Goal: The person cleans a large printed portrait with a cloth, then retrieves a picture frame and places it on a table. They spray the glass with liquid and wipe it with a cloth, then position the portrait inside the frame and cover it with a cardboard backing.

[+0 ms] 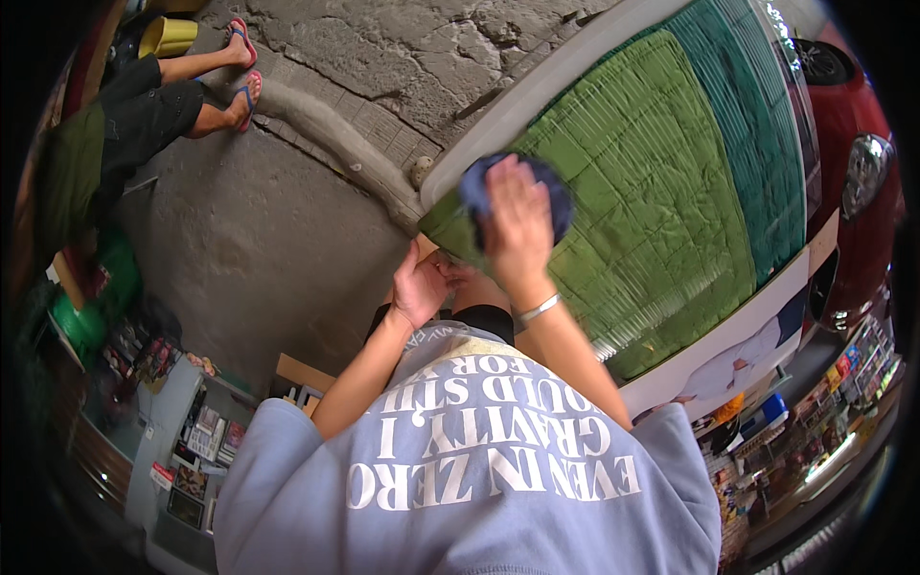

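My right hand [518, 216], slightly blurred, lies over a dark blue cloth [558, 196] with its fingers along the top. The cloth is pressed against a clear glass-like top near its left end. Under this shiny surface, green quilted fabric [632, 172] and a darker teal fabric [757, 144] show through. My left hand [422, 289] hovers in front of my lap, close to the corner of the green-covered top. Its thumb points up, its fingers are apart, and it holds nothing I can see.
A pale rim [575, 72] borders the green surface. At the upper left sits a person in dark shorts [158, 105] and flip-flops, near a yellow container [168, 37]. A red car [858, 192] stands at the right. A grey shelf unit [163, 441] with small packs is at the lower left.
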Demonstrator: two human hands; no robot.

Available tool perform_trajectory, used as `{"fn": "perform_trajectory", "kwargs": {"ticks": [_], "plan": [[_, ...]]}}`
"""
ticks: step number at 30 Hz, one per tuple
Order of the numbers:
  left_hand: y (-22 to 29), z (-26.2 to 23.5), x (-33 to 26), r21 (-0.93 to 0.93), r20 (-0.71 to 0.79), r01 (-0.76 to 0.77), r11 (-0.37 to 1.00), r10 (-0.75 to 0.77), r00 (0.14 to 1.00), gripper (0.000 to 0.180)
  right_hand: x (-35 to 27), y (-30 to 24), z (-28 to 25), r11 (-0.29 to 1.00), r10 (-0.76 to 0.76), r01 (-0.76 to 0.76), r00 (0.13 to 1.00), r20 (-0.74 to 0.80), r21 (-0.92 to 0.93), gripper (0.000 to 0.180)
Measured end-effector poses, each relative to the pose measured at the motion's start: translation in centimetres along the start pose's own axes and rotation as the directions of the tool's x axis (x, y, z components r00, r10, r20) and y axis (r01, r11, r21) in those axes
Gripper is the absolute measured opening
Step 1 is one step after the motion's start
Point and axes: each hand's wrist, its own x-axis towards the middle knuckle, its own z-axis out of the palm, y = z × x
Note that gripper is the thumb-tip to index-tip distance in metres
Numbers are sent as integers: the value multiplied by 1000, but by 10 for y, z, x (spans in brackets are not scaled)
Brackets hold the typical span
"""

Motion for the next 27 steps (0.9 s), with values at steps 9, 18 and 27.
{"fn": "perform_trajectory", "kwargs": {"ticks": [9,18,27], "plan": [[40,-54,-8,81,-55,124,989,-120,991,60,-106,-75,-50,71,193,-660,745,639,748,42],[37,-51,-14,426,-199,45,904,45,979,46,-115,37,-98,825,562,-531,736,-377,194,46],[22,-63,-27,558,-224,32,829,114,968,45,-121,23,-41,975,198,-196,980,14,-105,80]]}}
